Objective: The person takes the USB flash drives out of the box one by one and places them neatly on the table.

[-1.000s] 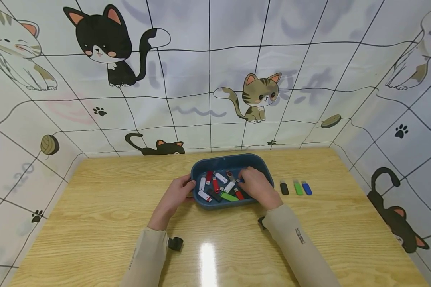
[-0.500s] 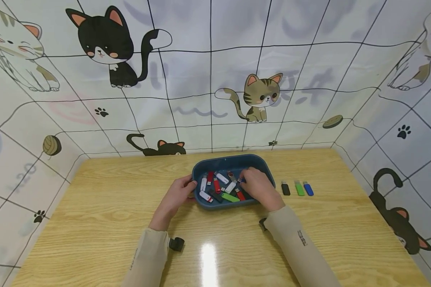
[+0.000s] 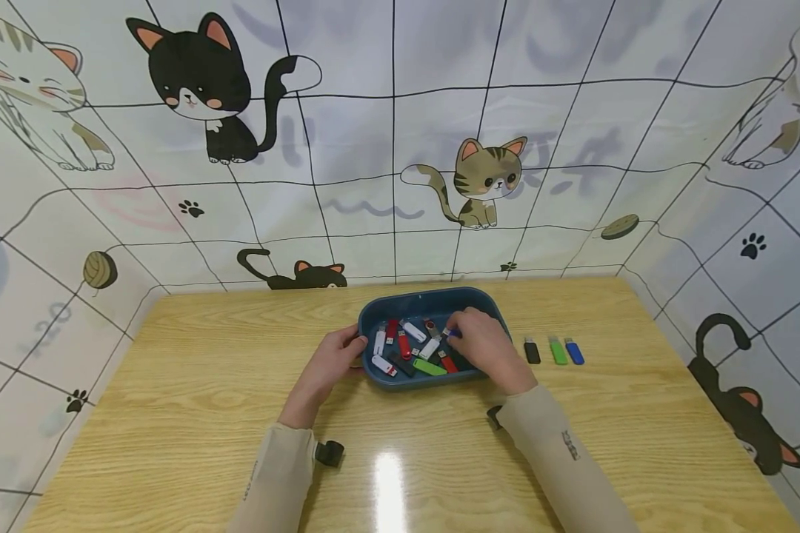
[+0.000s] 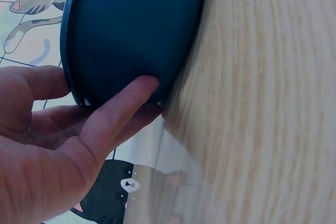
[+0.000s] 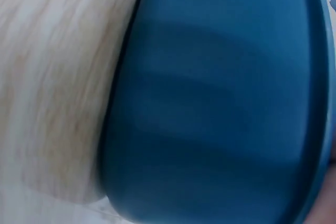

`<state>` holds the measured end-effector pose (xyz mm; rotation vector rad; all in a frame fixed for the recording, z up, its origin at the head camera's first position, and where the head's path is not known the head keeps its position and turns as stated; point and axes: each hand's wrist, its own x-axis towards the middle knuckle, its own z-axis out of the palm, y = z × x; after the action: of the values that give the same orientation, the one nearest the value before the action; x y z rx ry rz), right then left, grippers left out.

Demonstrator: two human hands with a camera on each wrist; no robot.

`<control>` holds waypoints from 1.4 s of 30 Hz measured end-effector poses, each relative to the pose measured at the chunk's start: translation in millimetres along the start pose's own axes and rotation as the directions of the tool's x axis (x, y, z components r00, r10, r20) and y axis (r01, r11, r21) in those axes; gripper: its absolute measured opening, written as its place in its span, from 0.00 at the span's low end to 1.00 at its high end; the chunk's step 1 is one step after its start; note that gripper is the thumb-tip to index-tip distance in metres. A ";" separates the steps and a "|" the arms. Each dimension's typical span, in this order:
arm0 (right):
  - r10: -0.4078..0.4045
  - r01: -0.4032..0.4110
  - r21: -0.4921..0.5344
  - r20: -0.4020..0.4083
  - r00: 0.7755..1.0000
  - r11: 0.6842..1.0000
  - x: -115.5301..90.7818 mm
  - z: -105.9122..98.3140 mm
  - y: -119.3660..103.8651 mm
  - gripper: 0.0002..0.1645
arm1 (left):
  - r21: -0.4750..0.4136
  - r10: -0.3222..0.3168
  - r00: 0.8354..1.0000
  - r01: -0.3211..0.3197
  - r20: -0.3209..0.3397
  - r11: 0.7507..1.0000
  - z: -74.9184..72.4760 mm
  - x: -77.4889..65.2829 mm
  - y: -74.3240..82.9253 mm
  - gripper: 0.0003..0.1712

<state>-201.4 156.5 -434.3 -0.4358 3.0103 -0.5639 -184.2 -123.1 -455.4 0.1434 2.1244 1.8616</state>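
In the head view, a dark blue plastic tray (image 3: 416, 303) holds several USB flash drives, among them white ones, a red drive (image 3: 404, 345) and a green drive (image 3: 430, 367). My left hand (image 3: 330, 361) grips the tray's left end. In the left wrist view, its thumb (image 4: 142, 85) lies against the outer wall. Inside the tray's right part, my right hand (image 3: 483, 344) pinches a blue USB flash drive (image 3: 453, 333), partly hidden by the fingers. The right wrist view shows mostly the tray's outer wall (image 5: 210, 87), with a bit of the hand at its edge.
On the wooden table (image 3: 207, 414), right of the tray, a black drive (image 3: 532, 352), a light green drive (image 3: 558, 352) and a second blue drive (image 3: 575, 352) lie in a row. A cat-patterned sheet (image 3: 360, 148) rises behind and at both sides.
My right hand has lifted slightly and shifted a little right inside the tray, so more of the blue flash drive shows at its fingertips. The left hand stays at the tray's end.
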 end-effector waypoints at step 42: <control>0.109 -0.069 0.143 -0.293 0.950 0.987 -58.2 -64.9 53.6 0.15 | 0.004 -0.021 1.000 0.022 -0.008 1.000 1.0 -0.4 2.9 0.27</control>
<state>-166.1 243.4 -393.5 -0.2208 3.2272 -0.8899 -183.9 -121.8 -452.6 0.1136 2.1274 1.8485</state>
